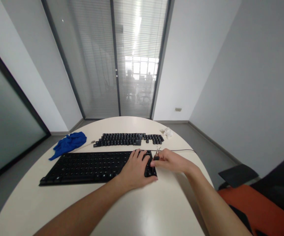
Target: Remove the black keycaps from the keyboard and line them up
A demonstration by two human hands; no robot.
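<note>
A black keyboard (pixel 90 166) with its keycaps off across most of its face lies on the round table. My left hand (pixel 137 168) rests spread on its right part, fingers apart over the number-pad side and the thumb at the near right corner. At the keyboard's right end my right hand (pixel 169 160) is closed in a pinch on a small keycap puller (pixel 157 157), its thin wire prongs pointing up and away. Whether a keycap sits in the puller is too small to tell. Beyond the keyboard, loose black keycaps (pixel 120 139) are laid out in rows.
On the cream table (pixel 142 209), a blue cloth (pixel 70 143) lies at the left beside a thin brush (pixel 84 146). A crumpled white tissue (pixel 166 132) sits at the back right. A black cable (pixel 183 150) crosses the right edge. An orange chair (pixel 252 206) stands at the right.
</note>
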